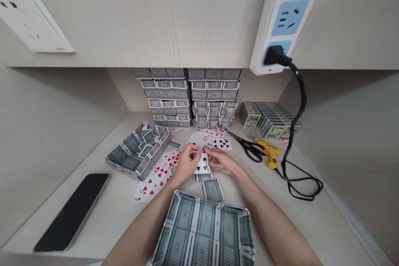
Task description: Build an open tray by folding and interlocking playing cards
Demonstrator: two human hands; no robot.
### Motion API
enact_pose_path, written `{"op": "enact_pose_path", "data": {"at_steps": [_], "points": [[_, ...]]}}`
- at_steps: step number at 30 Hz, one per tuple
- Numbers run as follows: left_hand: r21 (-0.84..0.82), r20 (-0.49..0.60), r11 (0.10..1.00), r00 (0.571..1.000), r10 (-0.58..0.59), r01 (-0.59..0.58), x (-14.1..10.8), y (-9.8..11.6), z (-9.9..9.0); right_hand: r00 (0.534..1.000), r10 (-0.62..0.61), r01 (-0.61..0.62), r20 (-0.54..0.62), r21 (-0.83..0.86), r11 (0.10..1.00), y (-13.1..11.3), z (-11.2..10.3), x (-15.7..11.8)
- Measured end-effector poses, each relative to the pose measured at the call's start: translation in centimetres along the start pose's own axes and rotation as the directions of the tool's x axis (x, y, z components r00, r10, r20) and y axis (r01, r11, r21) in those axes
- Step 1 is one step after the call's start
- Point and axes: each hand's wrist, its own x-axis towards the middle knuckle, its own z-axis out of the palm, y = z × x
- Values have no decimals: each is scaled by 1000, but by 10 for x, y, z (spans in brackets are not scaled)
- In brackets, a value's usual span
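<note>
Both of my hands meet over a black-suited playing card (202,165), a six of clubs by its look. My left hand (188,158) pinches its upper left side with thumb and finger. From the other side, my right hand (220,160) grips the card's right edge. Below them, two cards (213,190) lie face down on the desk. Fanned heart cards (152,183) spread to the left, and more face-up cards (222,143) lie just beyond my hands. Close to me, between my forearms, stands an open box made of cards (202,228).
Stacked card boxes (168,95) line the back. An open card tray (137,153) holds loose pieces at left, near a black phone (75,212). At right lie scissors (249,147), a yellow glue gun (271,153) and its cord (299,104), plugged into a power strip (286,20). Card blocks (271,118) stand behind.
</note>
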Motion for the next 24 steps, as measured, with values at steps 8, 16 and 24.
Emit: {"op": "enact_pose_path", "data": {"at_steps": [8, 16, 24], "points": [[-138, 53, 990, 998, -25, 33, -2, -3, -1, 997, -53, 48, -51, -83, 995, 3, 1, -1], [-181, 121, 983, 993, -10, 32, -1, -7, -5, 981, -107, 91, -164, -101, 991, 6, 5, 2], [-104, 203, 994, 978, 53, -33, -4, -3, -9, 995, 30, -47, -92, -181, 982, 2, 2, 0]]}}
